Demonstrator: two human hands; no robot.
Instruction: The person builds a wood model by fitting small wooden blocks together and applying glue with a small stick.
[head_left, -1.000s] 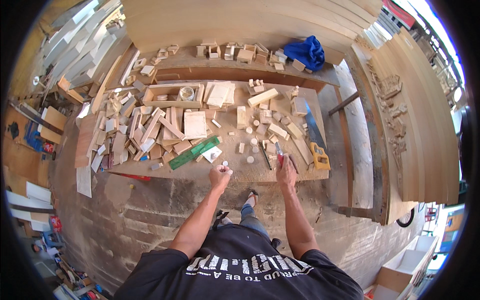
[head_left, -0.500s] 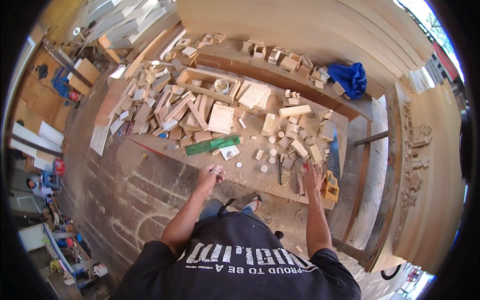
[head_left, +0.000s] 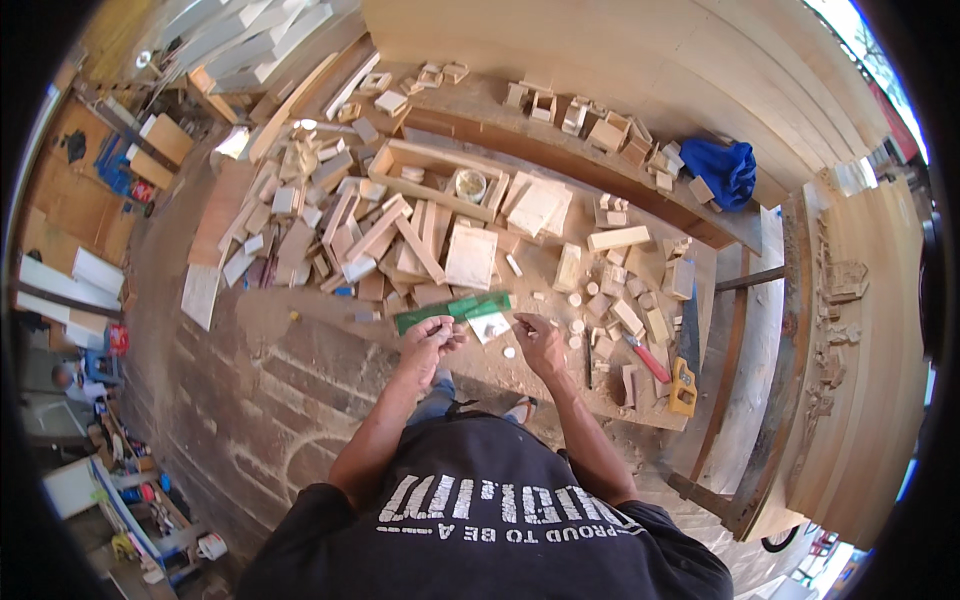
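My left hand (head_left: 428, 342) is closed with its fingertips drawn together, just in front of a green ruler-like strip (head_left: 412, 318) on the workbench. Something small may be between those fingers; it is too small to name. Across from it, my right hand (head_left: 541, 345) curls with thumb and fingers close together, and what it holds, if anything, is hidden. A white square piece (head_left: 490, 327) lies between the two hands, with a small round wooden disc (head_left: 509, 352) nearer me. To the right rest a red-handled tool (head_left: 652, 362), a dark pencil-like stick (head_left: 588, 362) and a yellow-handled saw (head_left: 683, 386).
Wood offcuts (head_left: 295, 245) heap up on the bench's left, near a wooden tray (head_left: 420, 187) holding a round tub (head_left: 469, 184). Small blocks (head_left: 628, 316) cluster at the right. A back shelf (head_left: 470, 107) carries little wooden boxes and a blue cloth (head_left: 718, 172).
My right hand has left the red-handled tool's spot by the saw and moved left, close to my left hand. My left hand has shifted slightly right. The view has turned a little.
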